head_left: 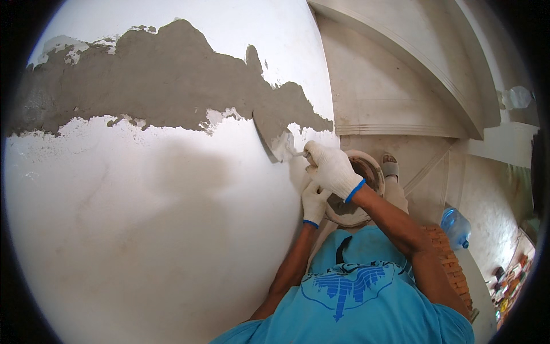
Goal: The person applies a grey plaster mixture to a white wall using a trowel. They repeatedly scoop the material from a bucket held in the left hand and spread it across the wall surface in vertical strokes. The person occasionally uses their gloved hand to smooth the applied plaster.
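My right hand (pixel 335 166), in a white knit glove with a blue cuff, is closed around the handle of a trowel (pixel 271 135). The trowel's wide blade lies against the white wall (pixel 172 241), at the lower edge of a band of wet grey mortar (pixel 166 77). My left hand (pixel 314 204), gloved the same way, is lower and close to the wall. Its fingers are curled at the near-left rim of a round bucket (pixel 376 166); their tips are partly hidden. Grey mortar shows inside the bucket, which my right hand and forearm partly cover.
A stepped ledge (pixel 401 131) runs along the adjoining surface at the upper right. My sandaled foot (pixel 389 165) is beside the bucket. To the right are stacked bricks (pixel 450 264), a clear blue water jug (pixel 456 228) and a colourful heap of small items (pixel 511 284).
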